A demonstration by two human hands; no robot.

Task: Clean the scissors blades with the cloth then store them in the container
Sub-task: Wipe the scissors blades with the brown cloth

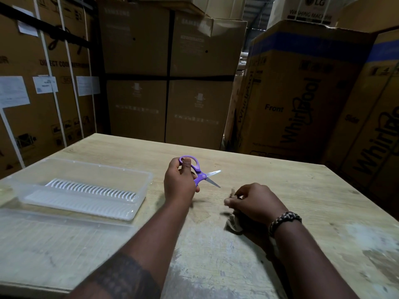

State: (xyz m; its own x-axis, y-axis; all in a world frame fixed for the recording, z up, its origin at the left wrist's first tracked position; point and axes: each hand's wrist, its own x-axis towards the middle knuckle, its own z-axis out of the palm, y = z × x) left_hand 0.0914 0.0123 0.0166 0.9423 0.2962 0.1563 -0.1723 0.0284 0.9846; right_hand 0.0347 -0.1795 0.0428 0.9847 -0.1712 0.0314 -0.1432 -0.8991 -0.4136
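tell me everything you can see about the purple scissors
The scissors are small, with purple plastic-looking handles and short silvery metal blades. The blades are open in a narrow V, tips pointing right and slightly toward the camera. The left hand holds them above the wooden table, thumb through one loop. Nothing else touches them; the cloth lies apart under the right hand.

Stacked cardboard appliance boxes [168, 72] stand behind the pale wooden table [302, 201]; white labels [45, 84] on some.

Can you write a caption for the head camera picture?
Left hand holds open purple scissors; right hand grabs the cloth beside a clear container.
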